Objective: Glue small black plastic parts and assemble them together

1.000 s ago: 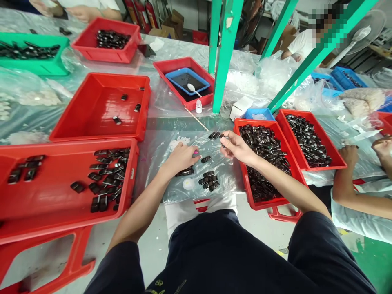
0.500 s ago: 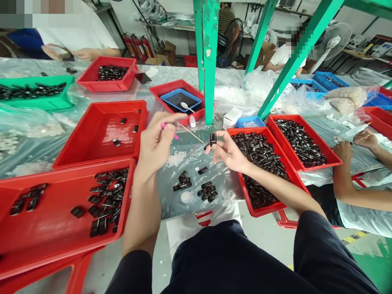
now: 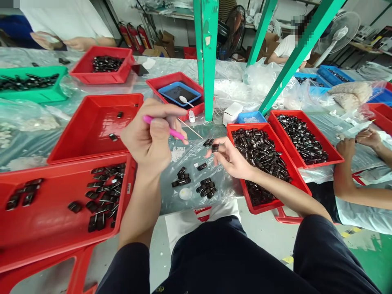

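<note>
My left hand is closed around a slim pink pen-like tool, which slants down toward my right hand; its thin tip is hard to make out. Between the thumb and fingers of my right hand is a small glossy black plastic part. Just beyond those fingertips lie a few similar parts. Closer to me on the table are a cluster of black parts, another group, a small white square, a pile of small white pieces and a round whitish disc.
A red bin heaped with black parts stands at my right, another red bin beyond it. Two red trays are at my left. A thin stick, small bottle and green post stand ahead. A co-worker's hands work at right.
My left hand has come left and turned, showing more of the pink tool. My right hand has lowered and tilted the black part, uncovering parts on the table behind it. The view has shifted slightly.
</note>
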### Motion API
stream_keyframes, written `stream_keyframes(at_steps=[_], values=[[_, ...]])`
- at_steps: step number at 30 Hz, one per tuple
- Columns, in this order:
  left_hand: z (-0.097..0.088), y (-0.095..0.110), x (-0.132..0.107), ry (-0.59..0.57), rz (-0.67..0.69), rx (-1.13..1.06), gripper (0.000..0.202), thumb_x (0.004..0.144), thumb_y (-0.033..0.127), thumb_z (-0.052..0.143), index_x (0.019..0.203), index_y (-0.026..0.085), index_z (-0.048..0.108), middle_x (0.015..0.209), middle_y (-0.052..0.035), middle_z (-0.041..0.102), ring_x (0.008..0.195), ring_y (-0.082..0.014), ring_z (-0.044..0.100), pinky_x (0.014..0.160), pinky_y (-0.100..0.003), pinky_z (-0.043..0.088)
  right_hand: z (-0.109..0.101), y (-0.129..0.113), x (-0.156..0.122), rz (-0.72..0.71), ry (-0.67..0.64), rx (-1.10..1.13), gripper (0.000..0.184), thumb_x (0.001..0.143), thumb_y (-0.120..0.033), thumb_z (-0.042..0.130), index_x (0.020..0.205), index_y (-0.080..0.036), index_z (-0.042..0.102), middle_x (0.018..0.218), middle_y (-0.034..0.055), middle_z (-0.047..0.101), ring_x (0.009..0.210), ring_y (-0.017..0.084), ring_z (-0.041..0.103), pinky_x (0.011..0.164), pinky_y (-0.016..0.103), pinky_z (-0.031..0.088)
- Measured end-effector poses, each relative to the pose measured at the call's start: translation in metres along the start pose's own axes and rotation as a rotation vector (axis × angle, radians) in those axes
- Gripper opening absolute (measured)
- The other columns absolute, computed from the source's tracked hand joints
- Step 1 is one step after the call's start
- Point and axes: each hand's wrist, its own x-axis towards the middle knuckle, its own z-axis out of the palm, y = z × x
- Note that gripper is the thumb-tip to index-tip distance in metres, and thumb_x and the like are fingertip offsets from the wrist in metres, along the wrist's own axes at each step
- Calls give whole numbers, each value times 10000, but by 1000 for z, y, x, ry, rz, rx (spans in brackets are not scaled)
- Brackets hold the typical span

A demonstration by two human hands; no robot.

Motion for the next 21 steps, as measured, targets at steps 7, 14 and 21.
stream_keyframes(at_steps=[7, 14, 21], values=[[13, 26, -7, -141, 215, 224, 372, 1150, 393, 450, 1087, 262, 792, 754, -4, 678, 647, -114, 630, 555, -284, 486, -10, -21, -14, -31, -36, -309, 173, 1108, -195, 404, 1266, -254, 441, 1225, 112, 747, 875, 162, 706, 788, 341, 569], [19, 38, -12, -262, 129, 212, 372, 1153, 388, 420, 1068, 252, 755, 837, -17, 755, 694, -139, 646, 602, -323, 531, -10, -26, -17, -8, -34, -333, 189, 1094, -196, 425, 1258, -269, 484, 1198, 104, 749, 1025, 220, 751, 848, 382, 609], [24, 38, -16, -360, 111, 156, 317, 1142, 367, 452, 1110, 279, 755, 924, -30, 778, 771, -157, 715, 651, -326, 586, -13, -21, -17, -55, -14, -352, 183, 1086, -241, 460, 1264, -252, 500, 1100, 98, 745, 910, 226, 740, 809, 368, 594]])
